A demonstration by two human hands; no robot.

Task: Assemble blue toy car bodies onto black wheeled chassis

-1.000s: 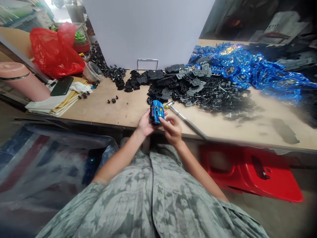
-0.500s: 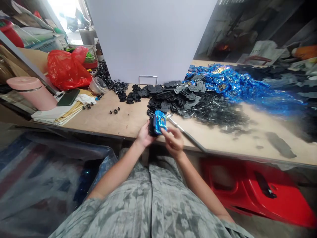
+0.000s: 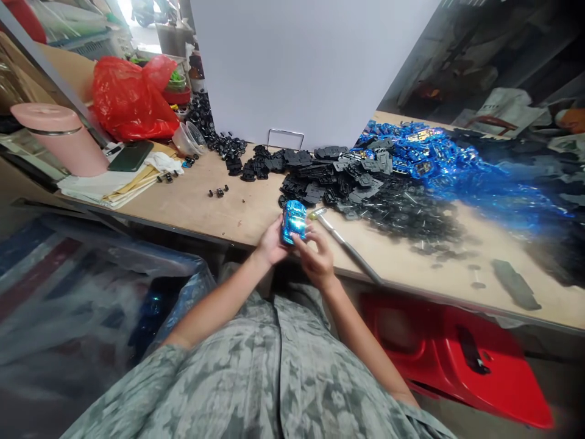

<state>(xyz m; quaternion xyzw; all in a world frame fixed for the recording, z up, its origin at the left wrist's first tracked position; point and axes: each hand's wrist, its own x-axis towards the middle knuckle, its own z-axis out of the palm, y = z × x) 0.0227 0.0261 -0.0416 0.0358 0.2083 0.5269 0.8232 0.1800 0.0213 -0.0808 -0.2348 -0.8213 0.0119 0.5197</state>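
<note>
We note the left hand (image 3: 272,242) and right hand (image 3: 316,256) pinching the glossy blue toy car (image 3: 294,222); slick shell may slip.

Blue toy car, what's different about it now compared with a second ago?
The blue toy car has been turned in the hands: its dark side, in view earlier, is now mostly hidden, and the shiny blue body faces up. Nothing was visibly picked up or let go. The left hand still supports it, the right hand's fingers still touch it, and the hammer stayed put.
</note>
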